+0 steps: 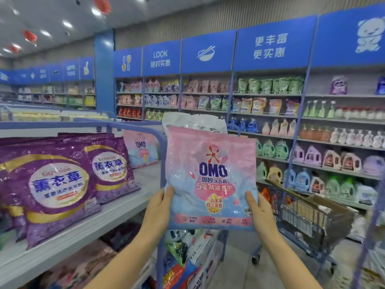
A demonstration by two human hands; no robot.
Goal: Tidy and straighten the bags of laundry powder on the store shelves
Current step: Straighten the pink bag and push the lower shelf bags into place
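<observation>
Pink and pale-blue bag of laundry powder (211, 178), held upright in mid-air at the end of the shelf unit, front facing the camera; printed "OMO" in dark blue under a red splash mark, then "奥妙" and "5星精油香护", with smaller lines in a yellow oval reading "一洗速净 持久清香"; strip of small icons along the bottom edge, too fine to read. Left hand (159, 207) gripping the lower left edge of the bag, thumb on the front. Right hand (258, 211) gripping the lower right edge, thumb likewise on the front. White crumpled bag (193, 122) directly behind the held one, its top showing above; print unreadable. Grey shelf (116, 207) to the left, carrying purple bags (60, 184) leaning back in overlapping rows, labelled "薰衣草" in blue on a white oval with gold trim; brand line above in orange, blurred. Second pink OMO bag (141, 148) standing at the far end of that shelf, beside the blue end frame (161, 142). Lower shelves with mixed packets, blurred. Shopping trolley (308, 211) on the aisle floor to the right, cardboard inside. Wall shelving (270, 113) across the aisle, stocked with refill pouches and detergent bottles, labels illegible. Blue header boards (270, 44) above, reading "LOOK 绝对实惠" and "更丰富 更实惠", with bowl-and-chopsticks, cutlery, thumbs-up and bear pictograms. Red lanterns (102, 5) hanging from the ceiling.
</observation>
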